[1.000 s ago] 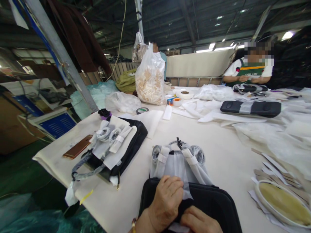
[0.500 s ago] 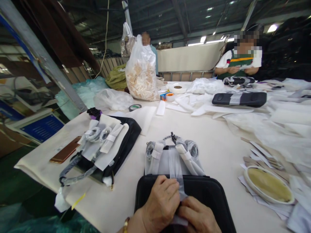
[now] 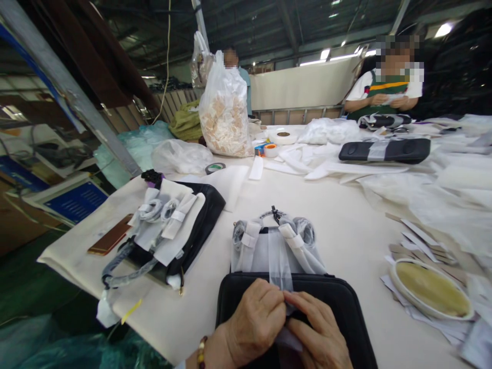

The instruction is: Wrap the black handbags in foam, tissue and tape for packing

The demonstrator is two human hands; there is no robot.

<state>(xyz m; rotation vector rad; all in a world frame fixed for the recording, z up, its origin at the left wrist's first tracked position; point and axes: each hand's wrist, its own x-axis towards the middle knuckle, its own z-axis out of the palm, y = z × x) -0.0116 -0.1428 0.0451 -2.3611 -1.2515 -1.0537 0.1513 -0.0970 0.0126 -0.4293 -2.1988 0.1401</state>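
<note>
A black bag (image 3: 346, 312) lies at the near table edge, its wrapped handles (image 3: 274, 230) pointing away from me. A translucent tape strip (image 3: 280, 264) runs from the handle wrapping down onto the bag. My left hand (image 3: 251, 323) and my right hand (image 3: 321, 333) meet on the bag's top. Both pinch the strip's near end between curled fingers. A second black bag (image 3: 192, 230) with paper-wrapped handles lies to the left.
A brown phone (image 3: 110, 241) sits near the left edge. A shallow dish of yellowish paste (image 3: 430, 289) rests on paper strips at right. Tape rolls (image 3: 271, 149), a filled plastic sack (image 3: 225, 115), a long black bag (image 3: 384, 150) and white wrapping lie farther back. A seated person (image 3: 388, 89) works opposite.
My right hand has come forward from under the left and now pinches the strip beside it. The view shifted slightly; the bags stay put.
</note>
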